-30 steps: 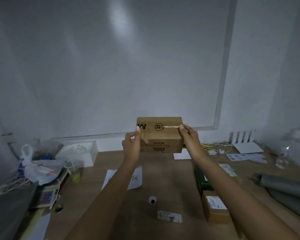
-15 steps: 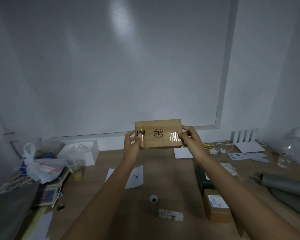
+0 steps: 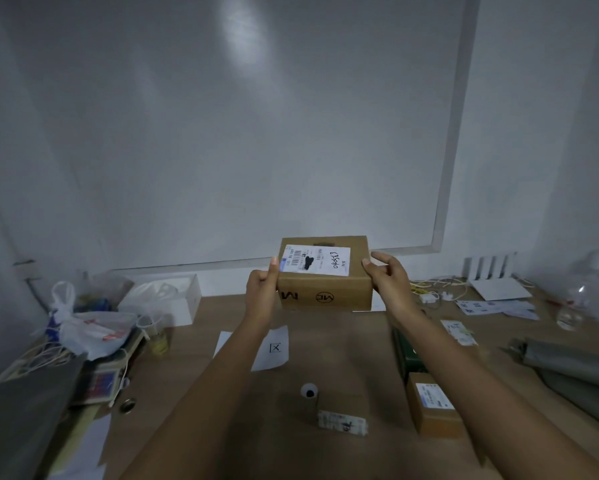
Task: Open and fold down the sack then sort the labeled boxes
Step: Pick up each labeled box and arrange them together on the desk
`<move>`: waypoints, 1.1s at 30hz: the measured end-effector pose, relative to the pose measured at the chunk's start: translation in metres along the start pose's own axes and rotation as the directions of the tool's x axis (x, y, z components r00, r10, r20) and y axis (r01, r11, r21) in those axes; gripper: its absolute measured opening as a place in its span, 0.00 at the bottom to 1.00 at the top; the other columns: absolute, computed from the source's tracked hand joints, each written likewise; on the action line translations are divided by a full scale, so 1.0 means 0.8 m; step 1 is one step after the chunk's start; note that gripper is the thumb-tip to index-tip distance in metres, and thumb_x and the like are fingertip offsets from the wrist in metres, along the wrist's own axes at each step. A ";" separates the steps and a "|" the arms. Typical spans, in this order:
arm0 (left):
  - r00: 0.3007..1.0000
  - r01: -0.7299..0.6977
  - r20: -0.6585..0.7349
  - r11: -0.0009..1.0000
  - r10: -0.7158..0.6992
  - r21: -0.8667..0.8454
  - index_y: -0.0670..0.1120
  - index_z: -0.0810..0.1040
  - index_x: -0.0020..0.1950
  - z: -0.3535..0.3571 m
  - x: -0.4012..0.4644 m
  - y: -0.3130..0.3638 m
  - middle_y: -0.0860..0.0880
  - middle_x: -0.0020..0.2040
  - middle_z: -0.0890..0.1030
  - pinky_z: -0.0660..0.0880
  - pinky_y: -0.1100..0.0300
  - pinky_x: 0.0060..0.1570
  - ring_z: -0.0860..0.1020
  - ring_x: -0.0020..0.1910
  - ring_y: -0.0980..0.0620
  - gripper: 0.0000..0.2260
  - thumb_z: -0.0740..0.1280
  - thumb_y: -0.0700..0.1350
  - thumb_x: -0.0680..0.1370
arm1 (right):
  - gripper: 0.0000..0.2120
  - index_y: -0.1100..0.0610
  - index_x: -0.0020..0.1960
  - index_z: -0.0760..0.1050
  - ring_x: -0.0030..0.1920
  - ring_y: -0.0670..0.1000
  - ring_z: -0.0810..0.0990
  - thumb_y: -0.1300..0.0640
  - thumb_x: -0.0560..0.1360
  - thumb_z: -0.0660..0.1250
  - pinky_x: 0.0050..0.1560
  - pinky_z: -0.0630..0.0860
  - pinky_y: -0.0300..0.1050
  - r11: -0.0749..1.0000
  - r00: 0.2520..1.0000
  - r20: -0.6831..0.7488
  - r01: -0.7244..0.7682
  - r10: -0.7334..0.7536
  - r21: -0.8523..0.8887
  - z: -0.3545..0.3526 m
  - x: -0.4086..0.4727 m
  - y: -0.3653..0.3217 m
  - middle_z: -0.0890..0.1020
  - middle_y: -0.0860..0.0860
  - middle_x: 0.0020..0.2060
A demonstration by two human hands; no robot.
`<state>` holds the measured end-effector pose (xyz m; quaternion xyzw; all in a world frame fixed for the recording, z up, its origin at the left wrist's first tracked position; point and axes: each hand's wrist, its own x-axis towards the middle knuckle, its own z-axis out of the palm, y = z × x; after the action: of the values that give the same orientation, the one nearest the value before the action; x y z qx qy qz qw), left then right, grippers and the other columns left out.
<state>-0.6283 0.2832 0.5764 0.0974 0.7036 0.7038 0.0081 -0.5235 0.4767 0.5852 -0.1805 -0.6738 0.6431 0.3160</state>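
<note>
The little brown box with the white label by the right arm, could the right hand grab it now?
Probably not yet. The right hand is busy holding the cardboard box with the left hand. The small labeled box lies uncovered beside the forearm, so once freed, likely yes.

Matt brown cardboard box, white paper label; smooth wood-look table.

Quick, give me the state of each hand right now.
Left hand: holding the cardboard box by its left end.
Right hand: holding the same box by its right end.
</note>
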 end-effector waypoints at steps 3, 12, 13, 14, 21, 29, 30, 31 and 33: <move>1.000 0.007 0.003 0.999 -0.007 -0.051 0.50 0.73 0.46 -0.001 0.000 -0.003 0.49 0.50 0.80 0.75 0.47 0.59 0.78 0.53 0.49 0.15 0.64 0.61 0.76 | 0.19 0.54 0.66 0.73 0.57 0.56 0.79 0.53 0.76 0.66 0.65 0.72 0.57 0.999 0.998 0.056 0.022 -0.020 -0.046 -0.005 -0.002 0.003 0.80 0.61 0.53; 0.995 0.006 0.099 0.998 0.001 -0.069 0.57 0.75 0.56 0.015 -0.014 -0.008 0.44 0.57 0.81 0.77 0.44 0.58 0.80 0.57 0.46 0.08 0.67 0.51 0.78 | 0.14 0.51 0.63 0.70 0.57 0.49 0.78 0.59 0.78 0.64 0.57 0.77 0.49 0.999 0.998 0.048 0.041 -0.039 -0.035 -0.024 -0.014 0.003 0.77 0.53 0.61; 0.995 0.009 0.104 0.997 -0.001 -0.071 0.57 0.75 0.56 0.018 -0.015 -0.009 0.44 0.58 0.81 0.77 0.44 0.58 0.80 0.57 0.46 0.08 0.66 0.51 0.78 | 0.15 0.50 0.64 0.69 0.54 0.47 0.78 0.58 0.78 0.64 0.55 0.78 0.48 0.998 0.998 0.043 0.043 -0.042 -0.038 -0.028 -0.015 0.004 0.77 0.52 0.59; 0.994 0.009 0.109 0.998 -0.002 -0.070 0.56 0.75 0.57 0.020 -0.017 -0.010 0.44 0.58 0.81 0.77 0.44 0.58 0.79 0.57 0.46 0.08 0.66 0.50 0.78 | 0.18 0.49 0.66 0.69 0.53 0.47 0.78 0.57 0.78 0.64 0.55 0.78 0.48 0.998 0.998 0.038 0.045 -0.043 -0.049 -0.032 -0.016 0.005 0.77 0.50 0.57; 0.974 -0.034 0.222 0.999 0.037 -0.016 0.44 0.74 0.65 0.055 -0.037 -0.012 0.45 0.60 0.80 0.79 0.49 0.56 0.80 0.57 0.47 0.16 0.64 0.48 0.79 | 0.20 0.50 0.70 0.67 0.56 0.50 0.74 0.57 0.79 0.62 0.45 0.76 0.40 0.988 1.000 -0.012 0.024 -0.026 -0.149 -0.070 -0.027 0.014 0.74 0.48 0.57; 0.940 -0.027 0.342 0.999 0.014 0.033 0.42 0.74 0.61 0.118 -0.074 -0.035 0.46 0.56 0.81 0.80 0.51 0.52 0.81 0.53 0.48 0.13 0.65 0.45 0.79 | 0.23 0.49 0.72 0.64 0.63 0.57 0.74 0.55 0.78 0.64 0.59 0.76 0.56 0.979 0.991 -0.102 -0.100 0.083 -0.179 -0.141 -0.043 0.040 0.73 0.53 0.65; 0.935 -0.036 0.354 0.998 0.016 0.050 0.44 0.74 0.58 0.127 -0.079 -0.039 0.47 0.55 0.81 0.80 0.53 0.50 0.81 0.52 0.48 0.10 0.65 0.45 0.79 | 0.23 0.50 0.72 0.64 0.63 0.57 0.74 0.55 0.79 0.63 0.57 0.77 0.54 0.977 0.988 -0.118 -0.115 0.095 -0.180 -0.152 -0.047 0.044 0.72 0.54 0.67; 0.934 -0.042 0.357 0.997 0.015 0.068 0.46 0.74 0.57 0.137 -0.084 -0.044 0.47 0.55 0.81 0.80 0.53 0.50 0.81 0.52 0.48 0.08 0.65 0.46 0.79 | 0.23 0.51 0.73 0.64 0.61 0.56 0.75 0.56 0.79 0.63 0.54 0.77 0.51 0.975 0.986 -0.132 -0.128 0.105 -0.182 -0.162 -0.050 0.049 0.72 0.55 0.67; 0.934 -0.035 0.359 0.994 -0.003 0.101 0.46 0.76 0.56 0.154 -0.093 -0.054 0.45 0.56 0.81 0.80 0.49 0.52 0.81 0.53 0.47 0.09 0.66 0.47 0.78 | 0.22 0.53 0.72 0.64 0.57 0.53 0.75 0.57 0.79 0.63 0.48 0.76 0.44 0.976 0.980 -0.158 -0.143 0.117 -0.166 -0.181 -0.057 0.058 0.73 0.55 0.66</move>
<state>-0.5428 0.3944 0.5229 0.2299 0.7258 0.6361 0.1253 -0.4025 0.5610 0.5274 -0.2987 -0.6895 0.5852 0.3049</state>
